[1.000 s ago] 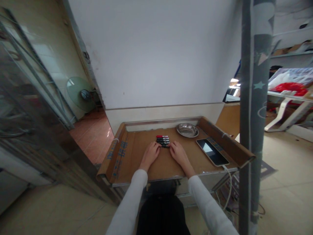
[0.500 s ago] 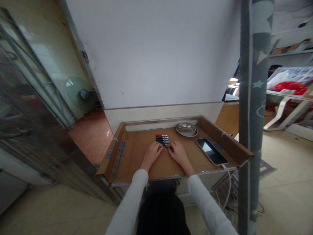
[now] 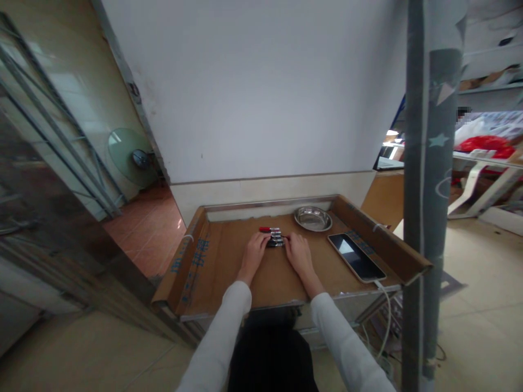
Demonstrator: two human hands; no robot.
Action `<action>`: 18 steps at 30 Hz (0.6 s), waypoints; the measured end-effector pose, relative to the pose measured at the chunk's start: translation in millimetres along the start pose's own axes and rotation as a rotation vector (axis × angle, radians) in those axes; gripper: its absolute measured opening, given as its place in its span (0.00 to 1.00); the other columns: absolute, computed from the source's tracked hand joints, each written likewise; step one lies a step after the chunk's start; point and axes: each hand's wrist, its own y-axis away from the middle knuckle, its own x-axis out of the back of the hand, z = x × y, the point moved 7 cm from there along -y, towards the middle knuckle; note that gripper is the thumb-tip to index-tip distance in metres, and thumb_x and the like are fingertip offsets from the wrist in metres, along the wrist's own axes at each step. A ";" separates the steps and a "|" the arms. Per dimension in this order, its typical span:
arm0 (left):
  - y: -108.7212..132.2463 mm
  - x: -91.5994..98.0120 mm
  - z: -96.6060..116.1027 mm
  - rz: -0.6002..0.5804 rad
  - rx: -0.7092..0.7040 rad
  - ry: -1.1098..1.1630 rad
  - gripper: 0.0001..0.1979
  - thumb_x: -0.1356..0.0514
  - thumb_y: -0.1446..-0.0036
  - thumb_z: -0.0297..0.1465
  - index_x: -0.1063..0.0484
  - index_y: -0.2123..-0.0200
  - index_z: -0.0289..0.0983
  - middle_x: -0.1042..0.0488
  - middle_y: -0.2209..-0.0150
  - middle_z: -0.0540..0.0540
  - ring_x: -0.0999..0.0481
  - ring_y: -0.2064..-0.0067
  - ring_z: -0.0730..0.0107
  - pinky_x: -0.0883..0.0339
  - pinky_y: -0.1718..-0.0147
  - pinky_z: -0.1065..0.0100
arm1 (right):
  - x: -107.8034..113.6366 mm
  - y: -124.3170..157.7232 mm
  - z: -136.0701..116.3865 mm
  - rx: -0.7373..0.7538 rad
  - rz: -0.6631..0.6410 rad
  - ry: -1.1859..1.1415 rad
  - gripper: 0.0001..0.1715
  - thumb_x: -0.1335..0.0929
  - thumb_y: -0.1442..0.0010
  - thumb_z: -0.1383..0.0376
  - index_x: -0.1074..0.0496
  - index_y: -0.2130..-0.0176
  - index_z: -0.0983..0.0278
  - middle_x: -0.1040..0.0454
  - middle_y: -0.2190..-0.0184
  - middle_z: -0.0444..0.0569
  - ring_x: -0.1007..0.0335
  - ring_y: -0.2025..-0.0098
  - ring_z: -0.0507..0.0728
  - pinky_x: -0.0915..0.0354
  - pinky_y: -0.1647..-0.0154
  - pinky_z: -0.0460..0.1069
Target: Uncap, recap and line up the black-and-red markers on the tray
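Note:
Several markers lie side by side in a short stack on the cardboard-covered table (image 3: pixel 229 272). A red marker (image 3: pixel 269 230) is the farthest, with black markers (image 3: pixel 277 243) nearer to me. My left hand (image 3: pixel 256 250) is at the left ends of the black ones, fingers closed together and covering part of them. On the right side, my right hand (image 3: pixel 298 251) has its fingers bent and pressed together at the other ends. Whether either hand grips a marker is too small to tell.
A round metal dish (image 3: pixel 313 219) sits at the back right. Nearer, a phone (image 3: pixel 357 257) lies with a white cable (image 3: pixel 388 310) plugged in. Raised cardboard edges flank the table, and a grey post (image 3: pixel 425 190) stands at the right.
Both hands have moved slightly away from me, up along the sides of the black markers. The view has shifted a little.

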 end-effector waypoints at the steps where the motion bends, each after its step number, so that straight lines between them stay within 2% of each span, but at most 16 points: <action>1: 0.3 -1.9 -0.4 -0.021 -0.006 0.006 0.10 0.50 0.37 0.31 0.30 0.60 0.39 0.27 0.60 0.47 0.28 0.56 0.69 0.34 0.52 0.64 | -0.2 0.2 -3.8 0.032 -0.006 -0.016 0.13 0.45 0.35 0.66 0.35 0.62 0.65 0.28 0.67 0.52 0.35 0.63 0.58 0.46 0.61 0.51; 5: 1.2 -7.9 1.4 -0.101 -0.011 0.018 0.11 0.50 0.38 0.32 0.28 0.57 0.40 0.26 0.58 0.47 0.27 0.54 0.69 0.33 0.51 0.64 | 0.2 1.8 -13.8 0.118 -0.017 -0.082 0.15 0.46 0.35 0.65 0.34 0.60 0.64 0.27 0.65 0.52 0.35 0.62 0.58 0.45 0.61 0.51; 10: 2.6 -10.7 8.9 -0.174 -0.037 0.059 0.14 0.51 0.37 0.30 0.29 0.53 0.40 0.25 0.55 0.46 0.26 0.53 0.70 0.31 0.52 0.65 | -0.4 3.2 -16.6 0.158 -0.019 -0.134 0.15 0.46 0.34 0.65 0.34 0.60 0.64 0.27 0.65 0.52 0.34 0.62 0.58 0.44 0.61 0.51; 18: 3.6 -0.9 7.5 -0.104 0.023 0.104 0.14 0.51 0.37 0.31 0.28 0.55 0.38 0.24 0.56 0.45 0.25 0.54 0.69 0.31 0.52 0.65 | -2.0 4.1 -13.4 0.142 -0.017 -0.188 0.13 0.44 0.35 0.66 0.34 0.60 0.64 0.26 0.64 0.51 0.33 0.62 0.58 0.44 0.60 0.50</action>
